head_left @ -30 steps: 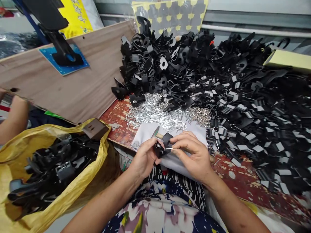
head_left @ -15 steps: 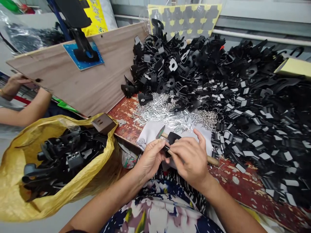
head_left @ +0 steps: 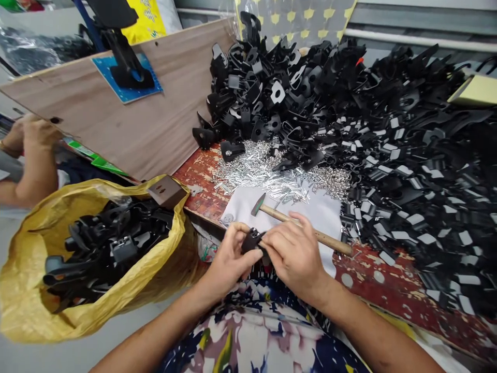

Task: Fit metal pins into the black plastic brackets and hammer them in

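A small black plastic clip part [head_left: 251, 239] is held over the table's near edge, in front of my body. The thumb and fingers of my left hand [head_left: 232, 259] are closed around its left side. At its right side, the bent fingertips of my right hand [head_left: 297, 254] pinch it; whether a small pin is also between them is hidden. Just beyond my hands lies a hammer [head_left: 285, 216] with a wooden handle, on a pale grey cloth [head_left: 243, 199]. Behind the cloth is a heap of thin silver pins and small springs [head_left: 264, 176].
Large piles of black plastic parts [head_left: 388, 155] cover the table's back and right. On my left stands a yellow sack [head_left: 155, 272] of black parts with a brown block [head_left: 166, 191] on its rim. Past a wooden board [head_left: 163, 103], another person's arm [head_left: 37, 160] shows.
My hands have tilted the clip part, and more of it shows. My right hand's raised finger has come down. The view has shifted, uncovering more of the hammer.
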Motion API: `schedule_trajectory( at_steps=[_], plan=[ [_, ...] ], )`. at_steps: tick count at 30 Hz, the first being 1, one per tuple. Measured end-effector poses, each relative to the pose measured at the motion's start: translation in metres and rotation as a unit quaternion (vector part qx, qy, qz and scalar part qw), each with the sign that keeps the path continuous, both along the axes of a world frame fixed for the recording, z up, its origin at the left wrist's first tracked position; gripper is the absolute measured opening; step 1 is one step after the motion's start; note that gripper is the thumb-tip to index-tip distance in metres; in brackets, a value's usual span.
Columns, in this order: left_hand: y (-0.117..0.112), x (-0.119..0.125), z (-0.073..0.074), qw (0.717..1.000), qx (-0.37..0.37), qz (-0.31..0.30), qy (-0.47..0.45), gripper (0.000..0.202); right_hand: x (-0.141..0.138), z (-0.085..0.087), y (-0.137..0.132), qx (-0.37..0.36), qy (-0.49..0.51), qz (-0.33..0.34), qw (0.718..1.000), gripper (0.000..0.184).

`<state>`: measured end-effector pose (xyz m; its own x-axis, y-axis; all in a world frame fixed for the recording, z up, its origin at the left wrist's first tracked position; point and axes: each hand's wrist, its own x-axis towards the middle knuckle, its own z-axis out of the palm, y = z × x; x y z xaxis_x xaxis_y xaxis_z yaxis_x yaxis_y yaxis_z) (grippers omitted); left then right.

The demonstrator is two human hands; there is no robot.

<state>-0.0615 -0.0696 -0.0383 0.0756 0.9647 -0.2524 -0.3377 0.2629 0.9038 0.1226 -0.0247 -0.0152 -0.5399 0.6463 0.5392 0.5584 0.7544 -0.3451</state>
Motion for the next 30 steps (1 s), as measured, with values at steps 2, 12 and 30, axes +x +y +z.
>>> schedule_trajectory(
  at_steps=[2, 12, 30],
  plan=[
    [-0.008, -0.019, 0.001, 0.995, -0.028, -0.007, 0.095, 0.041, 0.013, -0.006, 0.011, -0.018, -0.072, 0.011, 0.997, 0.017],
    [0.019, -0.011, -0.042, 0.968, -0.026, 0.039, 0.247, 0.048, 0.077, -0.034, 0.029, -0.121, -0.273, -0.167, 0.940, 0.014],
    [0.025, -0.005, -0.048, 0.938, 0.046, 0.091, 0.332, 0.044, 0.074, -0.016, -0.016, -0.009, -0.126, -0.060, 0.990, 0.058]
  ],
)
